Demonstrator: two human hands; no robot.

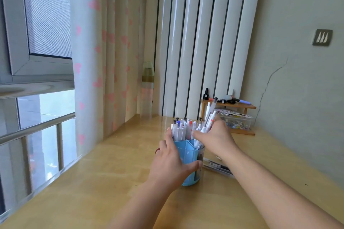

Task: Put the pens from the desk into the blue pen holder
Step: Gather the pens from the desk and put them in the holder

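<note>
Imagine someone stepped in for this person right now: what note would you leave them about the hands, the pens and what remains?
Left hand: wrapped around the side of the blue pen holder, steadying it on the desk.
Right hand: grip closed on a bunch of white pens, lowering their tips into the holder's right compartment.
Done: the holder's back compartment is already packed with upright pens.
Left: release this bunch so it settles in. A clear case lies on the desk right of the holder; whether it holds more pens is unclear. Check it.

Left hand grips blue pen holder; right hand holds pens.
</note>
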